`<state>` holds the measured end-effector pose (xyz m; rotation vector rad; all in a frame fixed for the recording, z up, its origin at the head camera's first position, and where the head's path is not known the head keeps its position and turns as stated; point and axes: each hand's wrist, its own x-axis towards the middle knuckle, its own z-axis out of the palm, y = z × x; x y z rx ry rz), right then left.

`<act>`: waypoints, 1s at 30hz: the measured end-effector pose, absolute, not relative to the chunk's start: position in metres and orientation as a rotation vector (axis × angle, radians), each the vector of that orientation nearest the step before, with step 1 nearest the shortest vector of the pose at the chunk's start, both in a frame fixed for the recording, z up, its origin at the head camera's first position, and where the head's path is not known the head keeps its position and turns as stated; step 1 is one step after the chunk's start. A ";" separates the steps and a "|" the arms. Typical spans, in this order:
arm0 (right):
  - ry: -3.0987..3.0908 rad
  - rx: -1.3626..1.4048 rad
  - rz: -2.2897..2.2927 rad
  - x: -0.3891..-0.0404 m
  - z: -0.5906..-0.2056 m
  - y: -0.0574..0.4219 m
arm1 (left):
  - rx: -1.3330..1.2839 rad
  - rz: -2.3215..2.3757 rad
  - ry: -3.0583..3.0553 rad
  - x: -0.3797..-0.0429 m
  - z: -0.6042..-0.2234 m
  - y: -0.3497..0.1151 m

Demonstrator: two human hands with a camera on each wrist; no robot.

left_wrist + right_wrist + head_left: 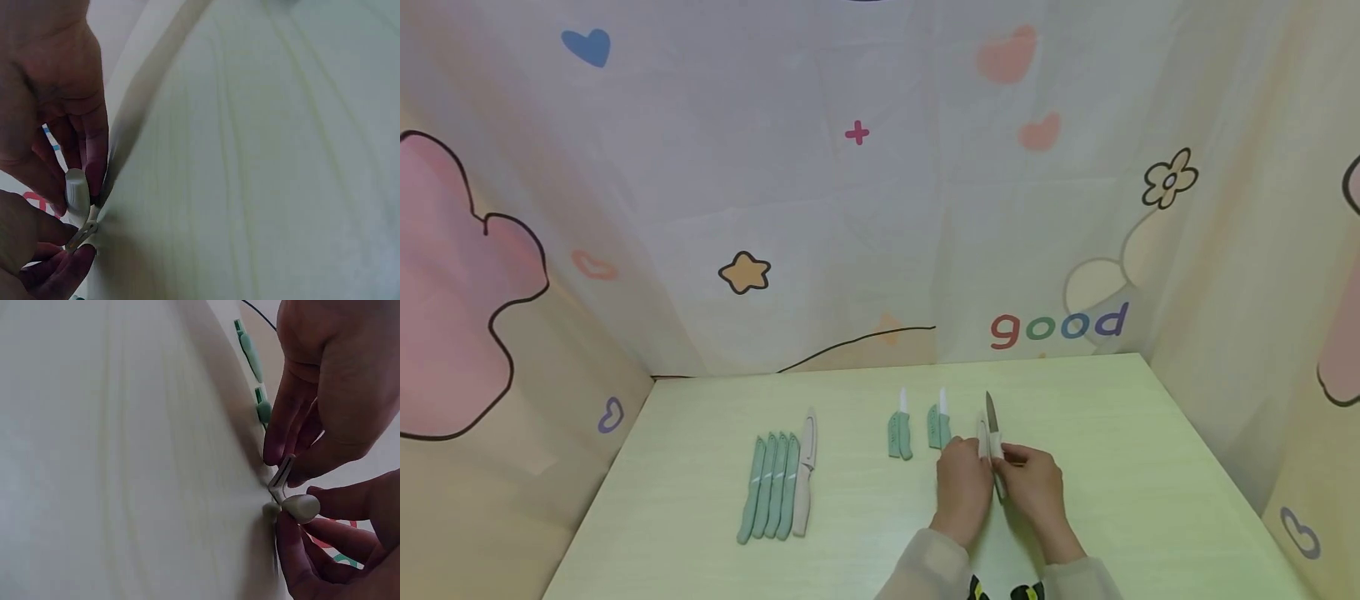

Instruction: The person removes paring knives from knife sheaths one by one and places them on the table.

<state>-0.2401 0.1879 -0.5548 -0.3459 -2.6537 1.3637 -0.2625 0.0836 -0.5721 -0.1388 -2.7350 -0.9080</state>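
Note:
My left hand (962, 485) pinches a pale blade sheath (982, 435) between thumb and fingers. Right beside it, my right hand (1033, 487) grips the whitish handle of a small paring knife (996, 446), its bare blade pointing away from me. Sheath and knife stand side by side; the blade is outside the sheath. The right wrist view shows the sheath's slotted end (282, 475) close to the rounded handle end (302, 509). To the left lie two green-handled paring knives (905, 437) (944, 427) with white blades, each next to its green sheath (893, 435).
Farther left, several green sheathed knives (772, 487) lie in a row, with a pale beige sheathed knife (805, 475) at their right end. A printed curtain (880, 208) hangs behind and beside the light table (662, 500). Black-and-yellow objects (1028, 592) show at the bottom edge.

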 end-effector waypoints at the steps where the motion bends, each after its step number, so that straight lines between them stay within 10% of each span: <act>1: -2.657 -0.340 1.353 -0.241 -0.554 0.188 | -0.156 -0.837 -2.738 -0.263 -0.572 0.084; 30: -2.848 -0.140 1.143 -0.257 -0.549 0.187 | -0.193 -0.354 -2.850 -0.262 -0.572 0.090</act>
